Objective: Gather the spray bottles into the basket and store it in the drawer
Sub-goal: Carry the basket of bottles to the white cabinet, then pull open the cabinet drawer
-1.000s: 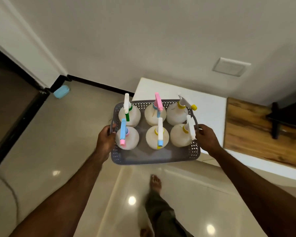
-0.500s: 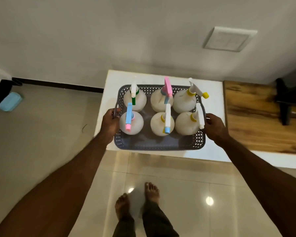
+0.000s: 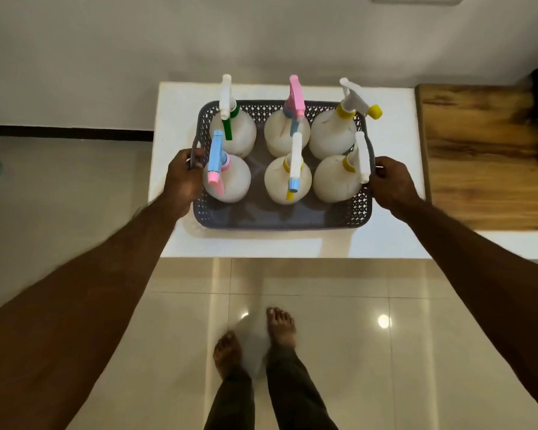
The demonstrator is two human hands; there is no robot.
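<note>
Nearest the camera, my two bare feet (image 3: 255, 339) stand on the glossy tiled floor (image 3: 354, 352), just short of the white cabinet top (image 3: 180, 243). Above them my forearms reach forward to the grey perforated basket (image 3: 280, 220), which sits over that white surface; whether its base rests on the top or hangs just clear, I cannot tell. My left hand (image 3: 182, 181) grips the basket's left rim, fingers curled round the handle. My right hand (image 3: 390, 184) grips the right rim in the same way. Inside stand six white spray bottles in two rows of three. Near row: blue-and-pink head (image 3: 215, 162), white head with blue tip (image 3: 294, 169), white head with yellow collar (image 3: 359, 159). Far row: green-and-white head (image 3: 226, 110), pink head (image 3: 295, 100), white head with yellow nozzle (image 3: 357, 102). A wooden surface (image 3: 485, 156) adjoins the white top on the right; beyond lies a pale wall (image 3: 261, 41).
</note>
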